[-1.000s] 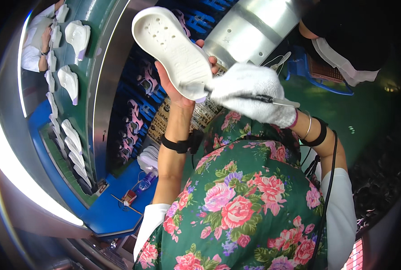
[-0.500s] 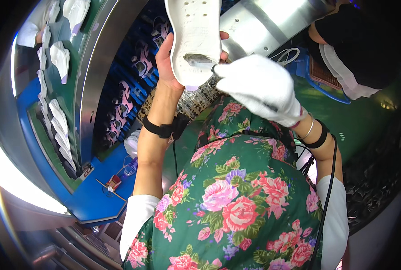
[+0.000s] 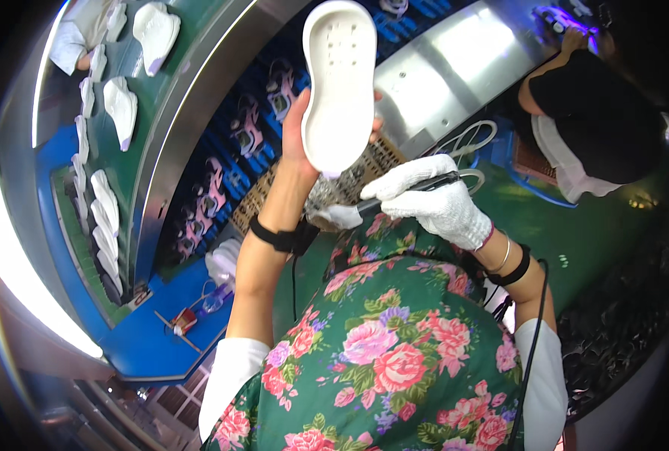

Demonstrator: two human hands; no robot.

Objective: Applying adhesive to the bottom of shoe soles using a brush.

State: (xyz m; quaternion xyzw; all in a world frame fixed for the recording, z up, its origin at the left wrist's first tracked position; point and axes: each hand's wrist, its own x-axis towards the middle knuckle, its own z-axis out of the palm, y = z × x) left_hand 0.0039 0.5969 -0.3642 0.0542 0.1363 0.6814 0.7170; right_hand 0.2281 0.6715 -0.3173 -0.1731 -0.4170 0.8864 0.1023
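My bare left hand (image 3: 297,143) grips a white shoe sole (image 3: 340,124) from behind and holds it upright. Its fingertips show along the sole's right edge. The sole has small holes in its upper part, and a bit of pale purple shows at its lower end. Below and to the right, my right hand (image 3: 436,199), in a white knitted glove, is closed round the dark handle of a brush (image 3: 368,207). The brush's pale head with its brownish bristles points left, beside my left wrist and apart from the sole.
On the left, a green conveyor belt (image 3: 135,128) carries several white soles. Pink and white shoe parts (image 3: 248,131) stand on a blue rack behind my left arm. A blue table (image 3: 150,338) is at lower left. Far right, a person in black (image 3: 597,113) works beside a metal panel (image 3: 455,68).
The brush has come off the sole and moved down, away from it. My right hand has turned, so its fingers and the brush handle now show. The sole sits slightly farther right.
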